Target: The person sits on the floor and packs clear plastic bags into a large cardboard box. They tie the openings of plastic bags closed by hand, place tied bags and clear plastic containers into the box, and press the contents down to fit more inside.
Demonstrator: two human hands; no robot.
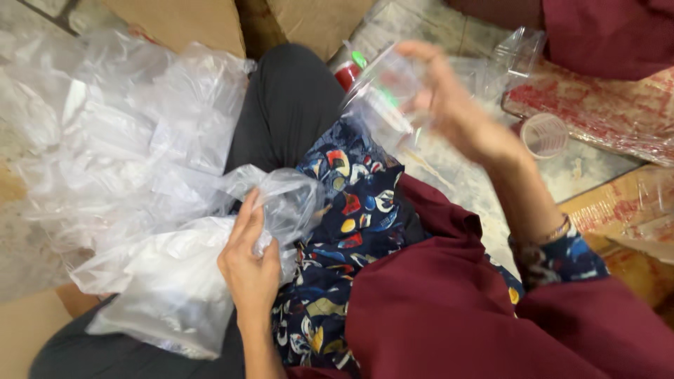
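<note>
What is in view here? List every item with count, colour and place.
large plastic bags: a heap, clear, on the left, over the lap
bag of white contents: one, clear, lower left
small plastic bag: one, clear, blurred, top centre
small cup: one, translucent, on the floor at right
cardboard: brown pieces, top edge
wrapped red packs: count unclear, right
left hand: gripping the large bags
right hand: raised, holding the small plastic bag

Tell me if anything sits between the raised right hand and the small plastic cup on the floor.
Nothing visible does. The right hand holds a clear plastic bag up, and the small cup stands apart beyond its wrist on bare floor.
</note>
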